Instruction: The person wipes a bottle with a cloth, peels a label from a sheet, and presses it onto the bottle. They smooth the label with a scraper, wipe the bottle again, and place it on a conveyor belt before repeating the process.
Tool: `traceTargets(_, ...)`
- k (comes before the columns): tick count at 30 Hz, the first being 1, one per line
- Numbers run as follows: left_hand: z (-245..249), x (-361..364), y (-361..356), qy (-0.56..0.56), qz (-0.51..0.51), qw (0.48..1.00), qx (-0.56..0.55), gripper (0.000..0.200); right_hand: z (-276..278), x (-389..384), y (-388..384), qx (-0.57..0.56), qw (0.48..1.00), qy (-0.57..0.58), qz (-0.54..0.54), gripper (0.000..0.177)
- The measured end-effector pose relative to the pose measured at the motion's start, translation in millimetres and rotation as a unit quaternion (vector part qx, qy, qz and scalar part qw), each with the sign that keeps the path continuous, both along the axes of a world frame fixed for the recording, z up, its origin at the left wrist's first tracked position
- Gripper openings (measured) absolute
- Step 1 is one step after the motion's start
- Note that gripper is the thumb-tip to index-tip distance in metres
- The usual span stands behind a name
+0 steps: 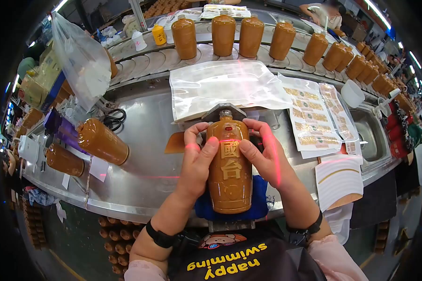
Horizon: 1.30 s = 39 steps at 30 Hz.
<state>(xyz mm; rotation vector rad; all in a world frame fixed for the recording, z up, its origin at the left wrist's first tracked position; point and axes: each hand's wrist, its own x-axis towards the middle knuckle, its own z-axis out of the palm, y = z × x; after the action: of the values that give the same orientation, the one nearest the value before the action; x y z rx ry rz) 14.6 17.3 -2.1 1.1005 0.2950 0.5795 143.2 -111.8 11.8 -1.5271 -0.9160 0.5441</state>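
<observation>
A glossy brown bottle (230, 187) with raised gold characters lies on a blue cloth (259, 189) in front of me, its neck away from me in a metal rest (239, 112). My left hand (197, 157) is closed round the bottle's left shoulder, thumb on its face. On the right side, my right hand (266, 154) grips the other shoulder, its thumb also on the face. Red laser lines cross the bottle and both hands. Just left of the bottle is a flat brown piece (175, 143).
Several brown bottles (224, 35) stand on a curved conveyor (150, 61) beyond. Two brown bottles (103, 140) are at the left. Plastic-covered sheets (227, 86), gold label sheets (310, 114), white curved labels (338, 175) and a sink (373, 136) surround the work area. A person (326, 16) sits far right.
</observation>
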Motion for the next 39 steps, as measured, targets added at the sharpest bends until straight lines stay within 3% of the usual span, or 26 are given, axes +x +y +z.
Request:
traceTargets(2,0,-1,1,-0.024,-0.015,0.999,-0.037,0.053,3,0,0,0.003,1.000,-0.009,0.002,0.062)
traceTargets(5,-6,0,2,0.003,-0.009,0.998,0.054,0.054,-2,0,2,0.001,0.999,-0.051,-0.008,0.063)
traceTargets(11,4,0,-3,-0.017,-0.018,1.000,0.002,0.057,-1,-1,2,0.007,1.000,0.002,0.000,0.065)
traceTargets(20,-1,1,-3,-0.008,0.001,0.999,0.049,0.052,-3,-1,3,-0.001,0.998,-0.055,-0.021,0.065)
traceTargets(23,-3,0,-1,-0.019,-0.014,1.000,-0.003,0.047,-2,-2,4,0.007,1.000,0.019,-0.020,0.066)
traceTargets(29,-9,-2,-1,-0.031,-0.015,0.999,0.002,0.042,5,-3,10,-0.035,0.988,-0.137,-0.055,0.065)
traceTargets(39,-9,-2,-3,-0.048,-0.014,0.999,0.006,0.045,6,-3,14,-0.021,0.984,-0.166,-0.060,0.060)
